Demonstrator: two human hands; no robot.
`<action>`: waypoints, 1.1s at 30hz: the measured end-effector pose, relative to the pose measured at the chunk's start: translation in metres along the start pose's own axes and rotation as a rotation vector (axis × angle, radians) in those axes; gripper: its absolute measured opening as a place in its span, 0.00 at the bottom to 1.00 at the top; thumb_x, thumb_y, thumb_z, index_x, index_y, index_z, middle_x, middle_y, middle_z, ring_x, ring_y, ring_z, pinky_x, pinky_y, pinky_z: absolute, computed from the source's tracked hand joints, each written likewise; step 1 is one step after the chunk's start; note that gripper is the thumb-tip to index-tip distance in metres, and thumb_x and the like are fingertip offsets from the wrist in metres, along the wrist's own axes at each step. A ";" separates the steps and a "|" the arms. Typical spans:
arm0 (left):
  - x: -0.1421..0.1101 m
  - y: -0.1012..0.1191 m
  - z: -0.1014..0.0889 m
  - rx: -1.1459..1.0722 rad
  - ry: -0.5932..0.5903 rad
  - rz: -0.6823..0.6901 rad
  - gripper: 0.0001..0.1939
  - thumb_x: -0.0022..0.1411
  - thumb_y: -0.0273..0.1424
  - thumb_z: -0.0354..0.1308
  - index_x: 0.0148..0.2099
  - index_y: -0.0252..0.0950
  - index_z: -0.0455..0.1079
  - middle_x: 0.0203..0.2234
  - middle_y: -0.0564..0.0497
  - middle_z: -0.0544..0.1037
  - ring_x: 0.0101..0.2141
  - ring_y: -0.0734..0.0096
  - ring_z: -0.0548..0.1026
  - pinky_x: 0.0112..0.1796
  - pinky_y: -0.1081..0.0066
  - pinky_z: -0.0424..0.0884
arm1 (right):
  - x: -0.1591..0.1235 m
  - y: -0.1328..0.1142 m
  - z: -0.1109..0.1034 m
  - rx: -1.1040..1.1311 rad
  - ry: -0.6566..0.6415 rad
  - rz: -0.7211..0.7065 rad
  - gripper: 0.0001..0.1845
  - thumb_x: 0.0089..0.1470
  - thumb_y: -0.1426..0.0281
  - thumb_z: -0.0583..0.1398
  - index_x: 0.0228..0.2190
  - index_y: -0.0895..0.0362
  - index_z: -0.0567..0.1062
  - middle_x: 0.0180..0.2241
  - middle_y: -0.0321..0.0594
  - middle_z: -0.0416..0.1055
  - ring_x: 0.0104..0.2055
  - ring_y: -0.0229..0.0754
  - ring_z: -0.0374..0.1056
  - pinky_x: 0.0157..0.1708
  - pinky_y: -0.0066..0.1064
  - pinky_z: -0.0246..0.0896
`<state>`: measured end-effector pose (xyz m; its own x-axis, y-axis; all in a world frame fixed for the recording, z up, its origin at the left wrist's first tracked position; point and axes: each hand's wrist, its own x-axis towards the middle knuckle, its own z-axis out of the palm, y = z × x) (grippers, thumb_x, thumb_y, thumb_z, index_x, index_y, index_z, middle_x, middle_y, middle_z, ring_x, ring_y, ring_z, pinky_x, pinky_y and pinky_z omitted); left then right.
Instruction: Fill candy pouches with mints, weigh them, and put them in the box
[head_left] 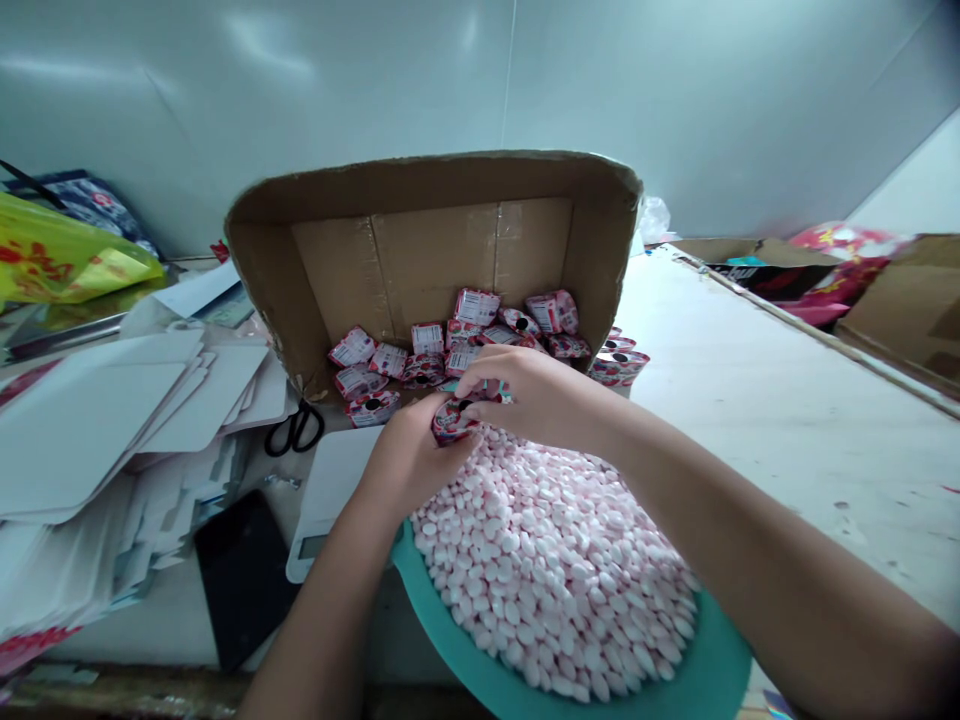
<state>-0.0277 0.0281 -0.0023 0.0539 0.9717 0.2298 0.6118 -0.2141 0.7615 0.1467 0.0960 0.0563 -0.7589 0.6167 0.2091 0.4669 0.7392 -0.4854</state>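
Note:
My left hand (409, 445) is wrapped round a small red-and-white printed candy box (448, 422), which has a dark round spot on its face. At the box's near end, my right hand (517, 390) pinches with thumb and forefinger; whether a candy is between those fingers I cannot tell. Both hands are over the far rim of a teal bowl (427, 610), heaped with pale pink oval candies (555, 560). Just beyond stands a cardboard carton (435, 240), its open side facing me, with several similar candy boxes (427, 338) piled inside.
A white scale (330, 480), black scissors (296, 430) and a dark flat slab (244, 570) lie left of the bowl. Stacks of white card (90, 420) fill the far left, below a yellow bag (67, 250). More boxes (619, 360) stand right of the carton; another carton (907, 310) is far right.

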 end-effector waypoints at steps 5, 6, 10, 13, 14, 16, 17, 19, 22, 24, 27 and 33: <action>-0.001 0.000 0.000 -0.078 0.043 -0.007 0.11 0.60 0.35 0.63 0.46 0.40 0.75 0.39 0.53 0.83 0.40 0.63 0.79 0.36 0.72 0.71 | 0.000 0.007 -0.007 -0.024 0.100 0.019 0.07 0.58 0.69 0.63 0.37 0.57 0.80 0.40 0.43 0.75 0.42 0.42 0.69 0.42 0.31 0.60; -0.001 0.000 0.000 -0.099 0.059 -0.009 0.12 0.59 0.35 0.64 0.46 0.39 0.75 0.39 0.53 0.83 0.40 0.63 0.79 0.36 0.72 0.72 | -0.001 0.009 -0.010 -0.029 0.108 0.017 0.07 0.59 0.69 0.61 0.37 0.57 0.80 0.40 0.43 0.75 0.42 0.43 0.69 0.42 0.31 0.60; 0.001 -0.003 0.002 -0.246 0.229 -0.078 0.15 0.55 0.35 0.67 0.45 0.36 0.76 0.38 0.51 0.83 0.39 0.64 0.80 0.39 0.71 0.74 | -0.007 0.016 -0.019 -0.051 -0.015 0.102 0.12 0.60 0.71 0.58 0.43 0.55 0.79 0.42 0.42 0.77 0.41 0.43 0.71 0.38 0.30 0.61; 0.005 -0.011 -0.006 -0.335 0.408 -0.141 0.16 0.53 0.35 0.68 0.43 0.35 0.77 0.38 0.51 0.83 0.39 0.63 0.80 0.42 0.70 0.74 | -0.007 0.018 -0.016 -0.078 -0.176 0.175 0.18 0.59 0.72 0.57 0.50 0.53 0.76 0.48 0.41 0.78 0.42 0.44 0.73 0.37 0.30 0.63; 0.007 -0.015 -0.012 -0.327 0.446 -0.155 0.17 0.52 0.36 0.69 0.43 0.34 0.77 0.37 0.50 0.83 0.39 0.63 0.80 0.42 0.69 0.74 | -0.006 0.018 -0.012 -0.081 -0.220 0.178 0.20 0.59 0.72 0.57 0.52 0.52 0.75 0.49 0.41 0.77 0.43 0.45 0.74 0.38 0.30 0.64; 0.008 -0.028 -0.027 -0.292 0.497 -0.173 0.18 0.49 0.37 0.70 0.42 0.34 0.77 0.37 0.50 0.83 0.39 0.62 0.79 0.43 0.67 0.74 | -0.002 0.019 -0.004 -0.079 -0.277 0.148 0.21 0.59 0.71 0.57 0.54 0.52 0.74 0.51 0.41 0.77 0.46 0.46 0.74 0.41 0.31 0.65; 0.008 -0.036 -0.036 -0.278 0.514 -0.175 0.20 0.48 0.37 0.71 0.42 0.34 0.76 0.37 0.50 0.82 0.38 0.62 0.79 0.43 0.67 0.74 | -0.001 0.020 0.001 -0.083 -0.299 0.130 0.22 0.59 0.70 0.57 0.55 0.52 0.74 0.52 0.42 0.76 0.48 0.47 0.74 0.44 0.31 0.66; 0.005 -0.053 -0.054 -0.271 0.534 -0.167 0.23 0.44 0.36 0.72 0.44 0.35 0.75 0.37 0.51 0.81 0.38 0.63 0.78 0.42 0.67 0.73 | 0.002 0.023 0.011 -0.112 -0.354 0.104 0.25 0.57 0.66 0.60 0.57 0.51 0.73 0.56 0.42 0.74 0.53 0.50 0.72 0.49 0.33 0.66; -0.004 -0.077 -0.074 -0.311 0.443 -0.168 0.25 0.38 0.31 0.70 0.42 0.37 0.72 0.37 0.54 0.78 0.38 0.66 0.76 0.38 0.71 0.71 | 0.003 0.027 0.022 -0.158 -0.457 0.056 0.35 0.51 0.63 0.64 0.61 0.50 0.70 0.62 0.41 0.68 0.60 0.54 0.67 0.57 0.36 0.64; -0.010 -0.088 -0.082 -0.325 0.316 -0.188 0.24 0.37 0.30 0.68 0.41 0.36 0.71 0.37 0.54 0.77 0.38 0.66 0.75 0.37 0.72 0.70 | 0.002 0.028 0.025 -0.163 -0.504 0.024 0.41 0.46 0.65 0.65 0.63 0.50 0.67 0.64 0.41 0.64 0.64 0.54 0.63 0.61 0.37 0.62; -0.018 -0.099 -0.090 -0.277 0.118 -0.216 0.26 0.38 0.30 0.68 0.43 0.36 0.71 0.39 0.53 0.77 0.40 0.65 0.75 0.39 0.70 0.71 | 0.001 0.026 0.026 -0.143 -0.557 0.032 0.45 0.43 0.65 0.65 0.64 0.49 0.65 0.66 0.41 0.61 0.64 0.55 0.63 0.60 0.37 0.63; -0.029 -0.114 -0.105 -0.242 -0.027 -0.253 0.27 0.38 0.29 0.70 0.44 0.38 0.68 0.41 0.51 0.77 0.44 0.62 0.76 0.41 0.69 0.72 | 0.001 0.015 0.024 -0.121 -0.577 0.065 0.39 0.44 0.69 0.62 0.60 0.51 0.68 0.64 0.41 0.64 0.61 0.54 0.65 0.58 0.36 0.62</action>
<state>-0.1819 0.0141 -0.0314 -0.0525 0.9986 0.0016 0.4038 0.0198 0.9146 0.1425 0.1009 0.0289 -0.8354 0.4396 -0.3300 0.5434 0.7514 -0.3743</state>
